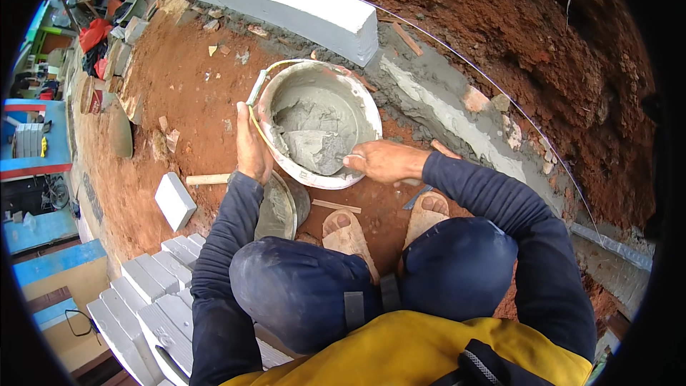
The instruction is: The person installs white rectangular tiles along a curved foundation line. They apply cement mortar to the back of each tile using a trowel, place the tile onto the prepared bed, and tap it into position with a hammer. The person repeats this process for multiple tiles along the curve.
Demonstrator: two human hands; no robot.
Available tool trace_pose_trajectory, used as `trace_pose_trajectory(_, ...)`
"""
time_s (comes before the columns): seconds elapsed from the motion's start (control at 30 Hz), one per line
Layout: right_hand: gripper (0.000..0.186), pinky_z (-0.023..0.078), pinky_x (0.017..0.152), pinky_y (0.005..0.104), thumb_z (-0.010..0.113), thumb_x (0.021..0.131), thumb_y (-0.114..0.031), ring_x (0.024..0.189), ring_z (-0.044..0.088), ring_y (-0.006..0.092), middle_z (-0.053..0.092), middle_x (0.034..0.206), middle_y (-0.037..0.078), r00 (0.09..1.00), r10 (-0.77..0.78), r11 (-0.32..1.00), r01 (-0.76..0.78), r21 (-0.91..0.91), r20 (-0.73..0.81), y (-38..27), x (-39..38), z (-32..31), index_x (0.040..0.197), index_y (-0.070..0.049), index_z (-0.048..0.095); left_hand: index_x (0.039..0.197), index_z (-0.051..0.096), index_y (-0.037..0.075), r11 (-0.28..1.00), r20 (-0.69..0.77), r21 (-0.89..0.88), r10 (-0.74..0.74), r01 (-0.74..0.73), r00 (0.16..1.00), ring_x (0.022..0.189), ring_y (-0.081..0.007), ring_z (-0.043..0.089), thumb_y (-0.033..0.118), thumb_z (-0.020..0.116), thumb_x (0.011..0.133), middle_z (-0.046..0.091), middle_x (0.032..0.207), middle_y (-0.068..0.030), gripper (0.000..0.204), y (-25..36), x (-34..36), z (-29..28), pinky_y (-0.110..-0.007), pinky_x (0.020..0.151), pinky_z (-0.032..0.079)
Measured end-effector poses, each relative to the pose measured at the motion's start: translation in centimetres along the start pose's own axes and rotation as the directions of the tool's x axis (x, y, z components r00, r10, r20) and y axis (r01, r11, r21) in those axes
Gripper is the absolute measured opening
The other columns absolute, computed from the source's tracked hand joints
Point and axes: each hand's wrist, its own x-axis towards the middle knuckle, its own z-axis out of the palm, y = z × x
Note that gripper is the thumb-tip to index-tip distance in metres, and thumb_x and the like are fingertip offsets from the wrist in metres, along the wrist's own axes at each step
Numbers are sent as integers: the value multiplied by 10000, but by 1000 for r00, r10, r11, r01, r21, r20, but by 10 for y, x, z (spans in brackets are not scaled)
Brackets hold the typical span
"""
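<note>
While I squat with my knees low in the frame & sandalled feet on the red dirt ground, the white bucket sits just past my toes, tipped toward me. My left hand grips its near-left rim, fingers curled shut over the edge by the yellowish bail handle. My right hand is closed round what I take for a trowel handle at the near-right rim; the blade lies inside, loaded w/ wet grey mortar.

I'd judge the bucket heavy w/ mix, stiff-walled, slick where smeared — best held by rim or bail, not the wall. Mortar is soft, sloppy, will slide off a tilted blade.

A grey pan lies under my left wrist. White blocks are stacked near-left, one loose block beside them. Beyond the bucket: a mortar bed along the trench, a laid white block, a taut string line & the earth bank.
</note>
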Motion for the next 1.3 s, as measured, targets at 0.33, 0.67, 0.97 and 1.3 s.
trace_pose_trajectory(0.33,527,490,431,290,480,1126,-535,555,562,105,532,716,1,978,159,889,-201,411,133,-8,-41,-23,1038,-34,615,1630,397,-2,999,89,3,43,-43,995,1491,-282,457,734,427,1075,493,1618,-148,923,-20,0,16,-427,1270,321)
trace_pose_trajectory(0.67,505,551,935,476,542,1098,-537,948,698,304,691,855,123,831,24,975,104,198,-556,138,-184,35,1059,-57,693,1607,424,-62,996,-231,-41,-92,85,969,1464,-334,496,746,396,1070,521,1584,-212,970,-1,21,-78,-478,1244,366)
trace_pose_trajectory(0.97,372,584,756,532,611,1040,-450,863,731,410,743,1004,181,-20,534,581,-718,383,-846,208,-383,160,1155,-103,680,1626,326,-75,981,-336,3,-182,194,924,1539,-380,383,830,478,982,362,1665,-265,1122,-25,35,-153,-541,1271,319)
trace_pose_trajectory(1.3,401,570,856,555,591,1068,-460,977,709,472,726,1029,222,-159,623,486,-688,539,-766,223,-388,202,1190,-80,632,1603,386,-63,967,-387,-68,-254,247,887,1510,-353,433,743,432,1055,472,1611,-235,976,-13,33,-147,-513,1280,320)
